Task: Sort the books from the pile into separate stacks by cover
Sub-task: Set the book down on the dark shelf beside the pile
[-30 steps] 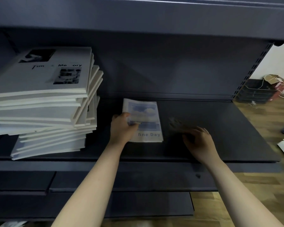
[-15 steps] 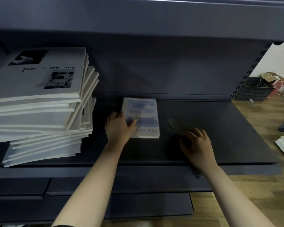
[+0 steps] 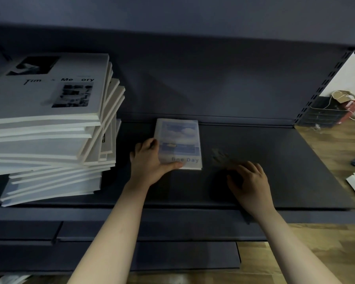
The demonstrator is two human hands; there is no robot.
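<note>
Head view, near to far. Brown wooden floor [image 3: 336, 238] and dark grey lower ledges [image 3: 29, 232] sit at the bottom edge.

Right hand [image 3: 251, 181] rests on the dark grey metal shelf [image 3: 285, 165]. Its fingers are loosely bent with the tips touching the surface, nothing held.

Left hand [image 3: 150, 161] grips the near-left corner of a small pale-blue paperback book [image 3: 179, 140] (cloud-and-sea cover, "fine Day" printed low). The thumb lies along its near edge and the fingers curl at its left edge. Book lies flat mid-shelf, far end close to the back panel, apart from the right hand.

Left of it, a tall uneven pile of white-covered books [image 3: 49, 152] sits on the same shelf. The top white book [image 3: 49, 89] reads "Tim… Me…ory" and has two dark photos.

Far right, past the shelf upright, a brown cardboard box [image 3: 346, 99] sits on the floor.
</note>
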